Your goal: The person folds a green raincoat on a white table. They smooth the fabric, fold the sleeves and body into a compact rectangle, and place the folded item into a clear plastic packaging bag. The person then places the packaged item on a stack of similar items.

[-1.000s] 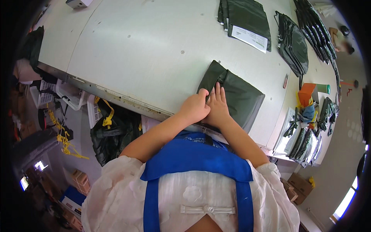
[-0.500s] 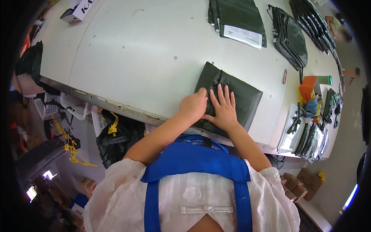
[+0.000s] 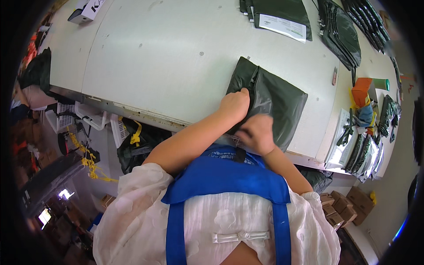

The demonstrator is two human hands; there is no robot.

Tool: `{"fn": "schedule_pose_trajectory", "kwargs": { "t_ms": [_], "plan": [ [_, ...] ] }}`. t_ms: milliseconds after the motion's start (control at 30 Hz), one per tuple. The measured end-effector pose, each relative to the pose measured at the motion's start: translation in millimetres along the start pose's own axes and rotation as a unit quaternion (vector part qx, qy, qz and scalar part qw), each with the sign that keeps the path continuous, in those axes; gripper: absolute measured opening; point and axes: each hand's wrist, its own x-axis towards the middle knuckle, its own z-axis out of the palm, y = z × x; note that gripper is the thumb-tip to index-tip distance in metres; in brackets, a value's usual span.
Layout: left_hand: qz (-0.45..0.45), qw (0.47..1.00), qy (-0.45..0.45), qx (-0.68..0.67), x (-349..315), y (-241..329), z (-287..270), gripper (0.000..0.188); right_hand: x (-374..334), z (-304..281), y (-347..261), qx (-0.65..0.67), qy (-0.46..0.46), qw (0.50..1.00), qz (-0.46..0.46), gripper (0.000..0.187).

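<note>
A flat dark green, almost black pouch (image 3: 285,104) lies at an angle on the near edge of the white table (image 3: 145,79). A lengthwise seam, which looks like a zip, runs along its left part and gapes slightly. My left hand (image 3: 235,106) is closed in a pinch on the pouch beside this seam. Close to my body, over the pouch's near edge, my right hand (image 3: 258,134) has its fingers curled in and is partly blurred. Whatever it pinches there is too small to make out.
Similar dark pouches (image 3: 282,11), with a white label, lie at the far side. More are stacked (image 3: 340,35) to the right. A small red cutter (image 3: 335,76), an orange box (image 3: 363,90) and a green roll (image 3: 381,84) lie on the right. A white box (image 3: 90,12) stands far left.
My right hand has lifted off the pouch, where it lay flat with spread fingers, and moved to its near edge, curling closed. My left hand remains closed by the seam, which gapes more.
</note>
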Motion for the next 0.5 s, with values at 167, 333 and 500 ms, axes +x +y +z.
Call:
{"fn": "schedule_pose_trajectory", "kwargs": {
  "t_ms": [167, 333, 500],
  "plan": [
    [0.017, 1.0, 0.002, -0.01, 1.2, 0.2, 0.8, 0.013, -5.3, 8.9, -15.0, -0.057, -0.107, 0.991, -0.062, 0.015],
    [-0.008, 1.0, -0.01, -0.01, -1.2, -5.2, 0.0, 0.015, 5.1, 5.6, -21.6, -0.015, -0.049, 0.999, 0.012, 0.012],
    [0.049, 0.975, 0.126, -0.178, -45.4, -5.5, -35.2, 0.018, 22.8, 0.5, -26.6, 0.002, 0.003, 0.993, 0.12, 0.01]
  ]
}}
